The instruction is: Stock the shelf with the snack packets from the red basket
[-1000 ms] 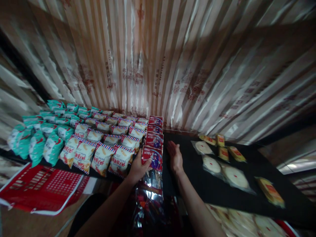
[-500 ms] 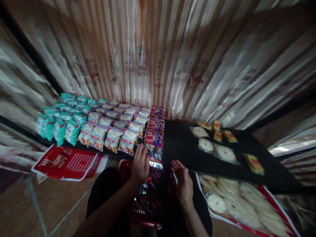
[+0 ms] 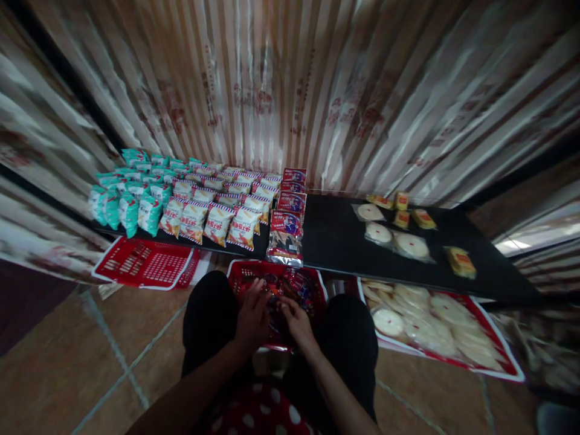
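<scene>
Both my hands are down in a red basket (image 3: 323, 291) between my knees, among shiny dark red snack packets (image 3: 299, 285). My left hand (image 3: 254, 315) is closed, its fingers curled at a dark packet. Close beside it, my right hand (image 3: 295, 321) pinches the same spot with thumb and fingers. Dim light and the fingers hide most of that packet. Just beyond the basket, a row of red snack packets (image 3: 286, 226) runs back along the black shelf (image 3: 333, 244), the front one hanging slightly toward the edge.
Left of the row stand white chip bags (image 3: 216, 223) and teal bags (image 3: 128, 211). On the right lie round white packaged discs (image 3: 411, 246) and yellow packets (image 3: 461, 261). Below are an empty-looking red basket (image 3: 145, 266) and one of discs (image 3: 435, 329). Striped sheeting (image 3: 272, 78) hangs behind.
Both hands have left the front red packet at the shelf edge and moved down into the basket, coming closer together. The view has tilted down, showing more floor.
</scene>
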`<action>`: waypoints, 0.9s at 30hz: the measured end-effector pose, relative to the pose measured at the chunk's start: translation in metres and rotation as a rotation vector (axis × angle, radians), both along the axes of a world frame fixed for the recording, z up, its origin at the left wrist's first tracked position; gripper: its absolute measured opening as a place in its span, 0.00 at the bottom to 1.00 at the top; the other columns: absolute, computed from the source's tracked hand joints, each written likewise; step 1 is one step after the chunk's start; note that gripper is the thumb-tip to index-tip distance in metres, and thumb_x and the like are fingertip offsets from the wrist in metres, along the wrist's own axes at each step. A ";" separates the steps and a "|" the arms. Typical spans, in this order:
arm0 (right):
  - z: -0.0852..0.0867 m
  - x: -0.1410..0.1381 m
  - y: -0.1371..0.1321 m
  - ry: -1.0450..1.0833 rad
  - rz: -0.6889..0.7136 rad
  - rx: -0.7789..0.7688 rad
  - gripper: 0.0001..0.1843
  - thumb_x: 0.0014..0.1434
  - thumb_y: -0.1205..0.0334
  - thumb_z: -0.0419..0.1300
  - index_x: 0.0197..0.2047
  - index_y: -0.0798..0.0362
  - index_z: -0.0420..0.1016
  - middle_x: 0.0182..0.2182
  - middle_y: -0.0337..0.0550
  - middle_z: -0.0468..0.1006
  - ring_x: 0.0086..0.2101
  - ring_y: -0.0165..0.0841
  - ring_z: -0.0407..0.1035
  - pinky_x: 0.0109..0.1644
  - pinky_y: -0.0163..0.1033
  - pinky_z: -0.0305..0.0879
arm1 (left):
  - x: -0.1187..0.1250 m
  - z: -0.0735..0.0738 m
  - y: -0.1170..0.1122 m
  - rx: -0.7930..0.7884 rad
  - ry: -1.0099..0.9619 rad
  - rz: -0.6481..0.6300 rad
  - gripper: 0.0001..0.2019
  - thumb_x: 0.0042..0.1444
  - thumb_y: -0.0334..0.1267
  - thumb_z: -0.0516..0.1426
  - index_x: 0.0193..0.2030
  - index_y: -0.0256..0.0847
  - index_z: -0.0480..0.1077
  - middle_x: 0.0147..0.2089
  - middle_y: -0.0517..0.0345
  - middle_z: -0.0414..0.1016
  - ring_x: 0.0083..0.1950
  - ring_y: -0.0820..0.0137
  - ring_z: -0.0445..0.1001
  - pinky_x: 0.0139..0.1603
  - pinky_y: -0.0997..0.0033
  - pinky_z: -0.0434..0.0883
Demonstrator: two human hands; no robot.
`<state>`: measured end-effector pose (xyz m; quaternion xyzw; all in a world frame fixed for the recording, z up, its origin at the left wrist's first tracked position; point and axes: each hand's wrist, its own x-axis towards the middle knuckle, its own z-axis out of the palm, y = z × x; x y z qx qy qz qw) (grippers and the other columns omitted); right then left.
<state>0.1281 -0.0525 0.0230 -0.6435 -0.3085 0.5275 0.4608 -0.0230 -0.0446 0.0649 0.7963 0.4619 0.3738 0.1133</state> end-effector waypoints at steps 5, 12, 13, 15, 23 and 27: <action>-0.012 -0.006 0.000 0.029 0.081 -0.066 0.23 0.42 0.45 0.62 0.37 0.51 0.78 0.27 0.42 0.80 0.30 0.38 0.73 0.36 0.42 0.68 | 0.010 0.016 0.022 0.033 -0.051 0.046 0.19 0.61 0.29 0.45 0.58 0.38 0.61 0.64 0.43 0.58 0.68 0.61 0.53 0.63 0.51 0.62; -0.042 0.008 -0.016 0.076 0.009 -0.152 0.22 0.35 0.45 0.64 0.31 0.52 0.76 0.24 0.41 0.78 0.28 0.37 0.72 0.35 0.40 0.66 | 0.038 0.050 0.101 -0.080 -0.022 0.157 0.22 0.59 0.40 0.52 0.60 0.35 0.61 0.65 0.42 0.59 0.69 0.57 0.50 0.66 0.50 0.57; -0.045 0.009 -0.017 0.072 -0.015 -0.159 0.22 0.35 0.45 0.64 0.31 0.51 0.76 0.24 0.41 0.78 0.27 0.36 0.71 0.34 0.40 0.66 | 0.040 0.051 0.109 -0.107 0.002 0.152 0.23 0.58 0.40 0.52 0.59 0.34 0.62 0.64 0.41 0.60 0.69 0.56 0.50 0.66 0.50 0.57; -0.049 0.010 -0.017 0.079 -0.043 -0.147 0.22 0.36 0.45 0.63 0.31 0.51 0.76 0.24 0.42 0.78 0.27 0.36 0.71 0.34 0.40 0.66 | 0.042 0.050 0.120 -0.151 0.036 0.139 0.23 0.58 0.41 0.53 0.58 0.32 0.63 0.63 0.40 0.61 0.69 0.55 0.51 0.66 0.51 0.56; -0.035 0.003 -0.011 -0.077 0.053 -0.162 0.20 0.43 0.45 0.61 0.32 0.53 0.77 0.25 0.43 0.78 0.30 0.38 0.73 0.36 0.41 0.68 | 0.037 0.042 0.122 -0.138 0.006 0.104 0.23 0.57 0.40 0.53 0.58 0.33 0.62 0.63 0.42 0.62 0.67 0.57 0.54 0.65 0.51 0.58; -0.027 0.001 -0.012 -0.085 0.022 -0.102 0.22 0.42 0.41 0.61 0.31 0.52 0.78 0.24 0.42 0.79 0.29 0.39 0.73 0.36 0.43 0.69 | 0.028 0.034 0.108 -0.035 -0.099 0.148 0.20 0.60 0.38 0.50 0.58 0.35 0.61 0.63 0.41 0.62 0.67 0.58 0.56 0.64 0.50 0.61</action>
